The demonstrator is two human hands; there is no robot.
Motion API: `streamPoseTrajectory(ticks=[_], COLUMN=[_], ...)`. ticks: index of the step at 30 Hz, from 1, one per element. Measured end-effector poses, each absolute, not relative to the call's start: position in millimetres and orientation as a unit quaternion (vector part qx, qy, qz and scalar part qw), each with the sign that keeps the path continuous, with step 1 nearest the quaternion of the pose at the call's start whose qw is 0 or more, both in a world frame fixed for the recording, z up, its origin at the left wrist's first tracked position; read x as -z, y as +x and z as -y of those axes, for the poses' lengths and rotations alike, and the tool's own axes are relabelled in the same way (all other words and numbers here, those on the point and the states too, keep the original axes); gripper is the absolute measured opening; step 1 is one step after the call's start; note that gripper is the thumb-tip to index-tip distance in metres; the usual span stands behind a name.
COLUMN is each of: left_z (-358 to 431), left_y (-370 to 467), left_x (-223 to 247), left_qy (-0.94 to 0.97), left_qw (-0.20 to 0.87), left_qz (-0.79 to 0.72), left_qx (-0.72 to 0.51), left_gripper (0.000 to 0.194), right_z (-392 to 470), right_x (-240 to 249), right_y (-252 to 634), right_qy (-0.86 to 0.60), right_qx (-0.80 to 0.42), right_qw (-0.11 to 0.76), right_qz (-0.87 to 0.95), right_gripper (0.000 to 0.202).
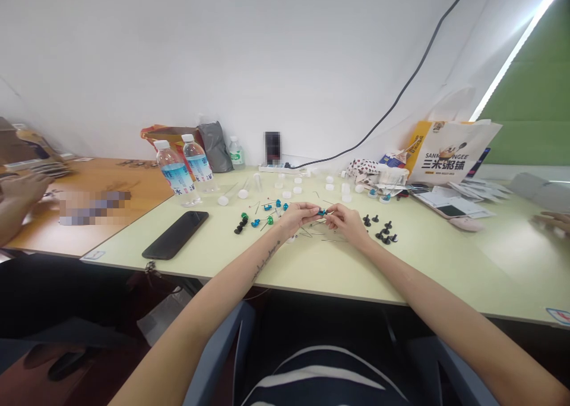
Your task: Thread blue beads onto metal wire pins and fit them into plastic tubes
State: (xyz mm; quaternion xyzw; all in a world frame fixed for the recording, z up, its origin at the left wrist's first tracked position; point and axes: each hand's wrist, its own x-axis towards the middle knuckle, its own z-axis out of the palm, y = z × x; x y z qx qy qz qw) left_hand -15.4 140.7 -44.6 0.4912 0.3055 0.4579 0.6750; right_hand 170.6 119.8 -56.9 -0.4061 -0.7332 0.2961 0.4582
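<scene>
A small blue part (321,212) sits between my two hands over the table. My left hand (299,218) pinches it from the left, thumb and fingers together. From the other side, the fingertips of my right hand (347,223) close at its right end; its exact kind is too small to make out. To the left lie several shiny blue pieces (278,203), green pieces (270,220) and black pieces (241,224), some with thin metal rods. Several black flat-headed pieces (385,235) are right of my right hand. Thin metal rods (307,232) lie beneath my hands.
A black phone (176,235) lies at the left. Two water bottles (178,177) stand behind it. White-capped clear containers (297,190) are spread along the back. A paper bag (449,151) stands at the back right. Other people's hands (22,198) show at the left and right edges.
</scene>
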Motion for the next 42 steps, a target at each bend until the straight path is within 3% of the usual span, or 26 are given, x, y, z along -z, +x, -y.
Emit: streamPoseTrajectory(ticks=[42], left_z=[-140.1], left_y=[-14.4], left_x=[43.5], left_qy=[0.489], left_qw=[0.672], left_qz=[-0.311], left_qx=[-0.460], left_gripper=[0.015], right_z=[-119.6], right_x=[56.4], right_y=[170.3], right_qy=[-0.409], right_qx=[-0.294], right_qw=[0.461], right_qz=[0.730], right_gripper=[0.028])
